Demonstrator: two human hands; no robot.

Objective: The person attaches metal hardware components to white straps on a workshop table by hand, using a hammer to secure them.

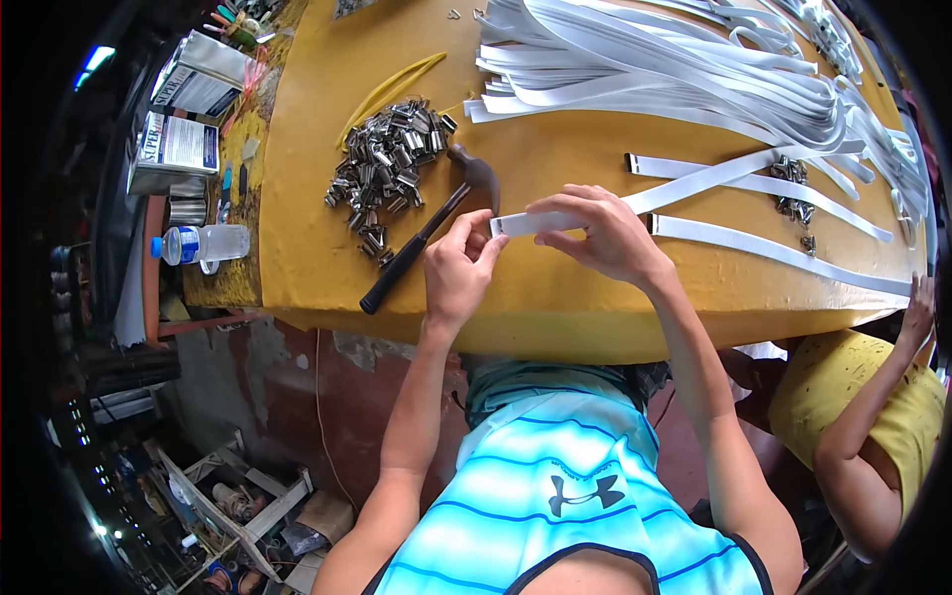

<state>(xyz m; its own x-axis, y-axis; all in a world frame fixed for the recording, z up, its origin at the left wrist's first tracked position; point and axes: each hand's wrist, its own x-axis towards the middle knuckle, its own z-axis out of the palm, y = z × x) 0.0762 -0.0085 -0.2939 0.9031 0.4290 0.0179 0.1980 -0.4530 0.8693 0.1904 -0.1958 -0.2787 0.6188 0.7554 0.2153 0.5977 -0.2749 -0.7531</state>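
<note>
While I am watching through the head camera, two printed boxes (pixel 183 149) are sitting far left on a side shelf. They are closed, so I cannot tell what is in them. A water bottle (pixel 203 243) is lying on its side just nearer, and its level is hard to read.

On the yellow table (pixel 307 258) a heap of metal clips (pixel 387 169) is lying loose, in no container, seemingly so that one can be picked off with ease. A hammer (pixel 426 233) is resting beside the heap, its handle pointing to the near edge and its head just beside the hands, probably for a quick grab.

The left hand (pixel 458 270) is pinching the left end of a white strap (pixel 526 224) between thumb and fingertips. The right hand (pixel 605 238) is clamping the same strap just to its right, and together they are holding that end steady over the table, close to the near edge.

Farther right a bundle of straps (pixel 674 79) is fanning out, with a smaller cluster of clips (pixel 793 193) lying among them. At the right edge another person's hand (pixel 917 312) is touching the table.
</note>
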